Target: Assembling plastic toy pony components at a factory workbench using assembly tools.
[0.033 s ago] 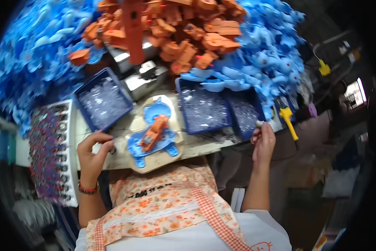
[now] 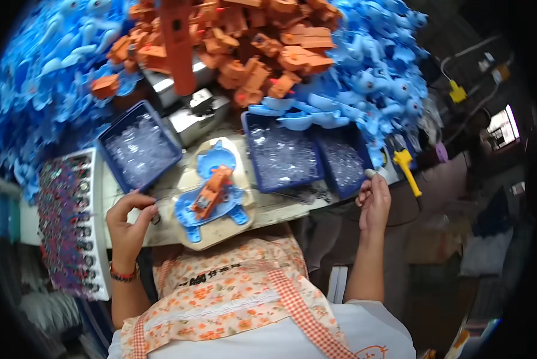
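My left hand [image 2: 130, 224] is at the table's front edge, its thumb and forefinger bent together; a small dark round piece shows by the thumb tip, and its grip is hard to make out. My right hand [image 2: 374, 203] is raised beside the right blue bin [image 2: 342, 192], its fingers curled, with something whitish at a fingertip. Between the hands a cream fixture [image 2: 192, 240] lies on the table. It carries a light blue plastic toy shell [image 2: 237, 206] with stubby legs and a rounded upper part [image 2: 216, 160]. An orange plastic housing [image 2: 212, 192] rests across the shell.
Blue bins of small clear parts flank the fixture, one on the left [image 2: 179, 143] and one in the middle [image 2: 249, 134]. A white tray [image 2: 101, 239] holds wired parts. Blue shells [image 2: 35, 90] and orange housings [image 2: 304, 57] are heaped behind. A yellow-handled tool [image 2: 407, 167] lies right.
The view has shifted slightly, so the table's contents sit a little further left. My right hand is slightly further right relative to the bin; the left hand keeps its pose.
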`<state>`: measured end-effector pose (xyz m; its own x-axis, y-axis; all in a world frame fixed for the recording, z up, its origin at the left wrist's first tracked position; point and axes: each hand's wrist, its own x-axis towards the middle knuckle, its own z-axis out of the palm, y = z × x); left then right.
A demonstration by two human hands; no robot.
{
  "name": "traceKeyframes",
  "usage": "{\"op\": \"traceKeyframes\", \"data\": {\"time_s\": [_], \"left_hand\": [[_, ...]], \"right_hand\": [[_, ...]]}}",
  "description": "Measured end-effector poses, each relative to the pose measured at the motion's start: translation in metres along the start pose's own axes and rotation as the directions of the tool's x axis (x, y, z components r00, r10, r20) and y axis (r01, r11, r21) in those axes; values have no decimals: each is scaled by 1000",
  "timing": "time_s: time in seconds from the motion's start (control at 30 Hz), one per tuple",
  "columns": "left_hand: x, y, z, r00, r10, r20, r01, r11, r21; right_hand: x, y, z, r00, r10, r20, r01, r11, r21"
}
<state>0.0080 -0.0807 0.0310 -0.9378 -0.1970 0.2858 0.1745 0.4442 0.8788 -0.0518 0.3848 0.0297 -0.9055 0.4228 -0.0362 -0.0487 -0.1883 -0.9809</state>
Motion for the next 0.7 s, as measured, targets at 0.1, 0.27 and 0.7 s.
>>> {"op": "traceKeyframes", "data": {"time_s": [0.1,0.27,0.7], "left_hand": [[5,7,14,999,49,14,-49,999,21],[-2,27,11,972,234,18,-233,950,206],[-20,25,17,949,278,150,-314,886,341]], "right_hand": [[11,-5,-39,982,24,-188,-10,997,75],[61,1,-70,869,-125,-479,112,992,-55],[120,27,-100,589,-767,-256,538,608,-585]]}}
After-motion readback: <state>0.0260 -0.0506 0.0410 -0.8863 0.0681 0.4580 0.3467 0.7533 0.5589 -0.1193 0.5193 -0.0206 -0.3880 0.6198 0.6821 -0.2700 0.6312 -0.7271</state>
